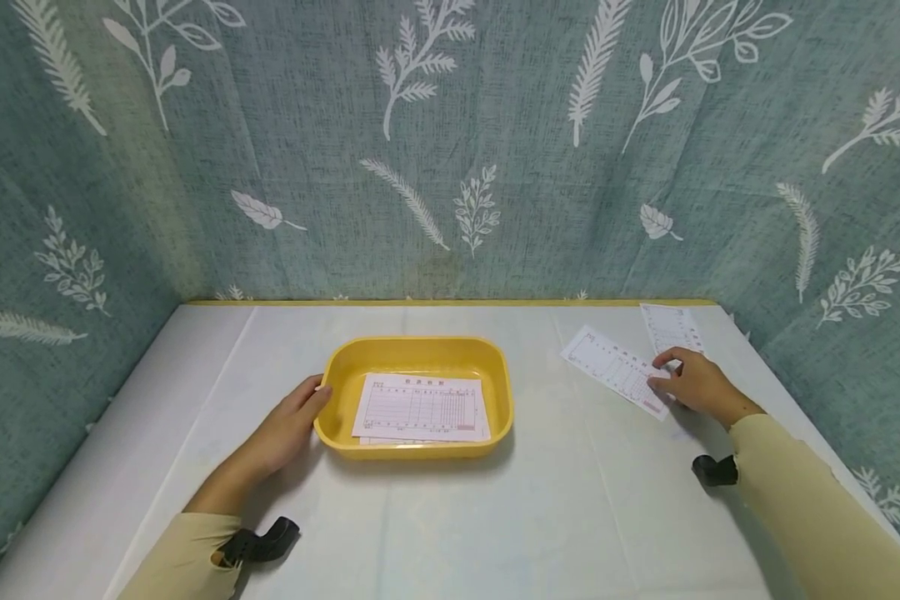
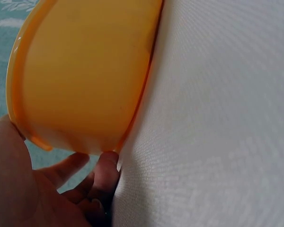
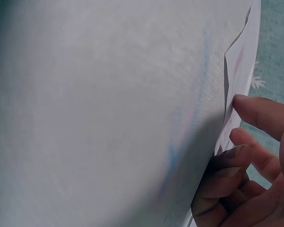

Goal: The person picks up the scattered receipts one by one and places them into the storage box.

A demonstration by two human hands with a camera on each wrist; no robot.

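My left hand grips the left end of a yellow plastic tray, thumb over the rim. In the left wrist view, the fingers of that hand lie against the tray's outer wall. Inside the tray lie printed receipt slips, one overlapping another. Over at the right, my right hand has its thumb and fingertips on the right end of a loose receipt slip. The right wrist view shows this slip's edge bowed up, with the fingers curled at it.
Another receipt slip lies just behind the right hand, near the table's back right corner. The white-covered table meets patterned fabric at the back and both sides. Black wrist mounts hang by the sleeves.
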